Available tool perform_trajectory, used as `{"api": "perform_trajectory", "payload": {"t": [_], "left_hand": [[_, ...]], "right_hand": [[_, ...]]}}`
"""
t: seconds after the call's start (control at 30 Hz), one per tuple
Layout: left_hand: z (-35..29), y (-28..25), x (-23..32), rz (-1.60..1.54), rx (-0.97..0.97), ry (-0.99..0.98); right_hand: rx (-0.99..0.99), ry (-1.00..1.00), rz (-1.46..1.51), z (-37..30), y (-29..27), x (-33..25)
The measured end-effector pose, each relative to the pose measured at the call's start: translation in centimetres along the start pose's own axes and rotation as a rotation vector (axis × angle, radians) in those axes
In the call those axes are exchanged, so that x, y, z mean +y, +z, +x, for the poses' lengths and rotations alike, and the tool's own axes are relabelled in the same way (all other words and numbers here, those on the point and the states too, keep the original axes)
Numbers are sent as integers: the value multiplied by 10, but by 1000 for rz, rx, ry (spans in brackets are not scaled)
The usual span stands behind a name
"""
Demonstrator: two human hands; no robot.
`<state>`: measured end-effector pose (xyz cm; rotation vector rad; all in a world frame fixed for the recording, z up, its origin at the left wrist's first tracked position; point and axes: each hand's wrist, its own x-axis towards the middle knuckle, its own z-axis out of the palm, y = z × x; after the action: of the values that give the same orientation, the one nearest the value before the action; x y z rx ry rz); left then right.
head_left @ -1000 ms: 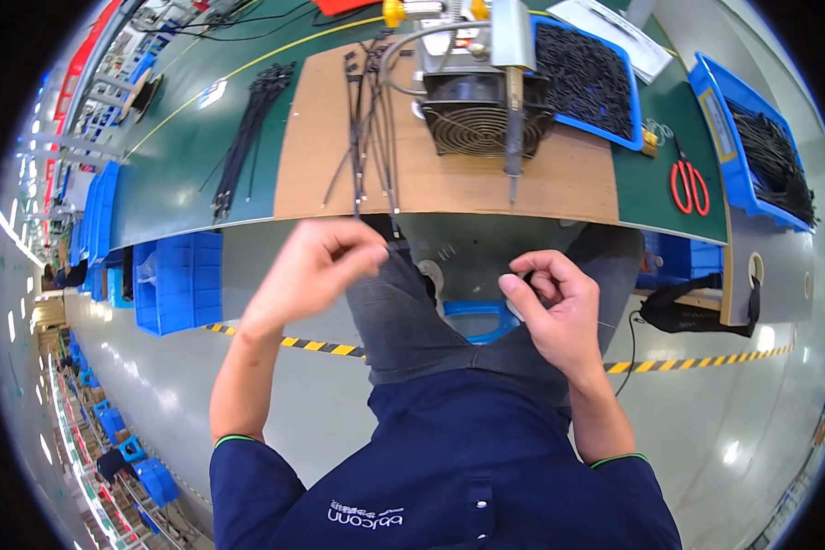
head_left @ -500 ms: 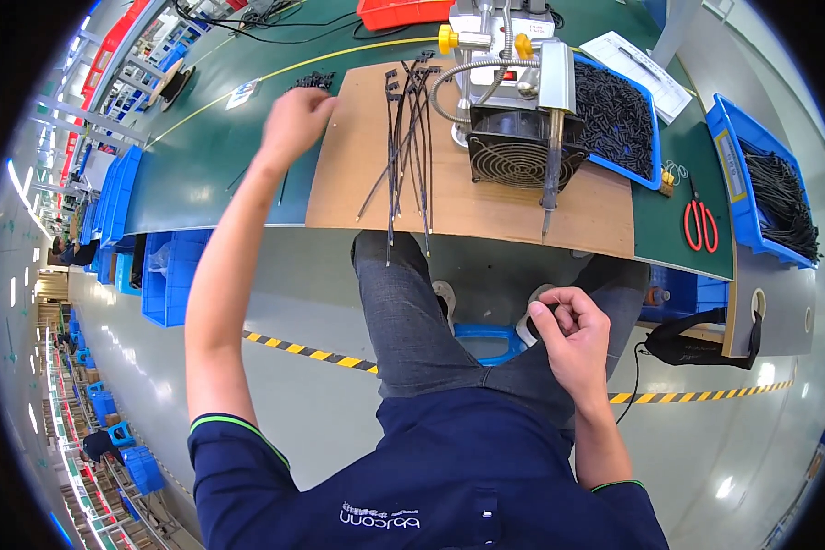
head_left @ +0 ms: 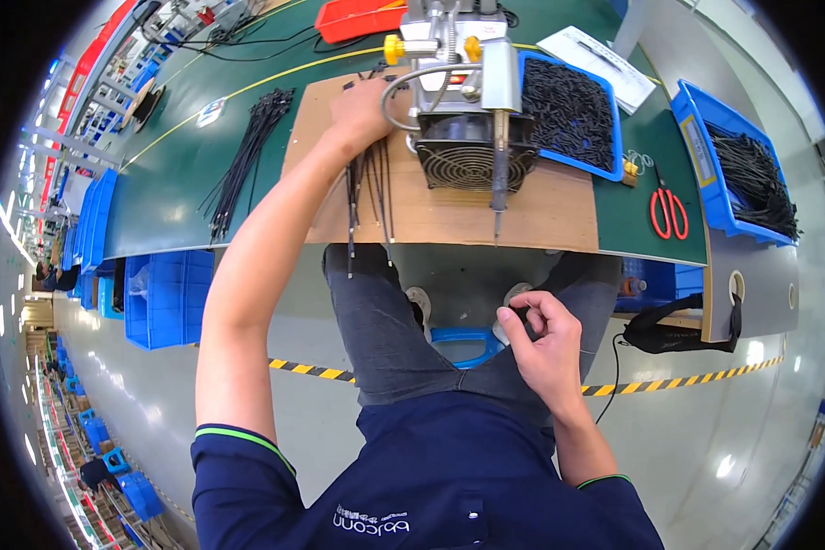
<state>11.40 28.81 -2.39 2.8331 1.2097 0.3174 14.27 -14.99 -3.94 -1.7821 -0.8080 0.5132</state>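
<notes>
My left hand [head_left: 362, 110] is stretched forward over the upper ends of several thin black cables [head_left: 353, 206] on a brown cardboard sheet [head_left: 550, 215]. Its fingertips are hidden, so I cannot see whether they grip a cable. The cables' lower ends hang past the table's front edge. My right hand [head_left: 552, 344] hovers above my lap with curled fingers, thumb close to the index finger; whatever lies inside it is too dark to make out. Left of the cardboard, a bundle of similar black cables [head_left: 247, 160] lies on the green table [head_left: 170, 206].
A bench machine with a black fan [head_left: 477, 165] and a downward-pointing nozzle [head_left: 500, 174] stands on the cardboard. A blue tray [head_left: 617, 119] of short black pieces sits beside it. Red-handled scissors [head_left: 667, 215], a blue bin [head_left: 720, 197] of cables and papers [head_left: 596, 64] are at the right.
My left hand has moved right, from the bundle at the left to the cables on the cardboard, uncovering the bundle. The view has shifted slightly; my right hand stays above my lap.
</notes>
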Motion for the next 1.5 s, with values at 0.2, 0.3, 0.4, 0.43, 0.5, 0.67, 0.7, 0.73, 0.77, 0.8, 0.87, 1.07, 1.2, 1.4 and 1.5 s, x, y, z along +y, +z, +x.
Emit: {"api": "perform_trajectory", "payload": {"t": [0.2, 0.3, 0.4, 0.43, 0.5, 0.67, 0.7, 0.73, 0.77, 0.8, 0.87, 1.07, 1.2, 1.4, 1.5], "left_hand": [[1, -59, -45, -442, -156, -199], [-30, -106, -40, -829, -147, -246], [-84, -144, -51, -996, -165, -224], [-104, -148, -47, -1065, -168, -254], [-142, -147, -29, -1178, -185, -282], [-221, -117, -14, -1451, -320, -393], [-231, -109, -11, -1535, -347, -415], [-241, -102, -8, -1621, -376, -435], [-249, -94, -3, -1672, -405, -463], [-256, -88, 2, -1722, -434, -490], [-268, -81, 10, -1757, -474, -499], [-281, -70, 31, -1826, -502, -548], [-288, -64, 47, -1776, -498, -535], [-295, -61, 70, -1736, -525, -454], [-294, -69, 87, -1610, -508, -376]], "right_hand": [[180, -186, -173, 60, -51, -24], [255, -266, -381, 121, -82, -15], [184, -194, -570, 182, -87, -13], [185, -194, -567, 196, -86, -12], [111, -123, -730, 221, -83, -10], [42, -142, -884, 249, -73, -8], [39, -147, -902, 250, -72, -10], [38, -149, -921, 251, -70, -10], [31, -151, -923, 251, -69, -7], [48, -161, -956, 252, -69, -5], [64, -169, -994, 252, -68, -1], [248, -291, -803, 242, -82, 2], [91, -266, -158, 179, -92, -15], [-225, -122, 130, 46, -44, -49], [-265, -194, 213, 20, -25, -42]]}}
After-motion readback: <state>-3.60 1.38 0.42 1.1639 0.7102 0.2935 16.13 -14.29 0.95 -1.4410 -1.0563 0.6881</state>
